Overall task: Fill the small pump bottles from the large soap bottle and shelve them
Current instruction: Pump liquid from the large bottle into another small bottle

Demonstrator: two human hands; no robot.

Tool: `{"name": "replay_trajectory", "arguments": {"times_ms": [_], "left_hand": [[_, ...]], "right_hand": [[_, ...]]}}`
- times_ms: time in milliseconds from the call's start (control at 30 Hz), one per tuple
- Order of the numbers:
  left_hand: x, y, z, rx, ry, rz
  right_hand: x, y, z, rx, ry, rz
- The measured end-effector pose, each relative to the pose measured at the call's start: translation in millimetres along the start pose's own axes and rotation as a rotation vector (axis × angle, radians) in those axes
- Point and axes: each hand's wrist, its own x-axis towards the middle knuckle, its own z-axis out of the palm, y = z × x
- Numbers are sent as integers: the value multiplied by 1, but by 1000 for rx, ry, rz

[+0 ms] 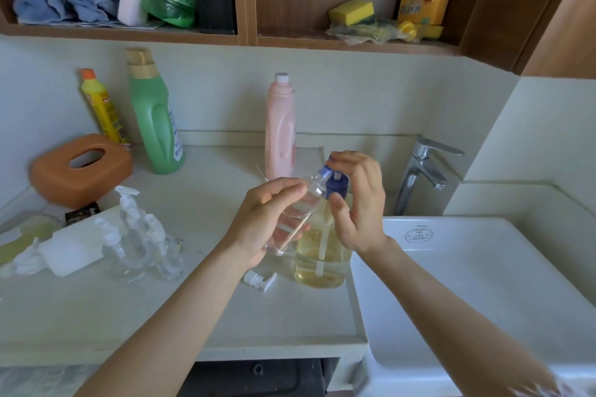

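One small clear pump bottle (298, 214), capless and tilted, sits at the frame's centre, gripped by the left hand (261, 222), its mouth under the blue pump (335, 182) of the large soap bottle (322, 256). The right hand (358, 200) presses that pump with fingers curved over it. A loose white pump cap (259, 280) lies on the counter (193, 316) just below; more clear pump bottles (142, 242) stand at the left.
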Motion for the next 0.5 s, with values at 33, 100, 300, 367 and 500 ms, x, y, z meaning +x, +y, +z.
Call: {"name": "replay_trajectory", "arguments": {"times_ms": [33, 100, 300, 367, 500], "left_hand": [[1, -4, 1, 5, 11, -17], [1, -8, 1, -28, 9, -29], [2, -11, -1, -36, 12, -50], [1, -10, -1, -37, 13, -50], [0, -4, 0, -49, 5, -13]], "right_hand": [[-3, 0, 2, -11, 21, 28], [-7, 0, 5, -33, 56, 46], [-5, -2, 6, -26, 82, 109], [-5, -6, 4, -18, 70, 116], [10, -11, -8, 24, 17, 127]]}}
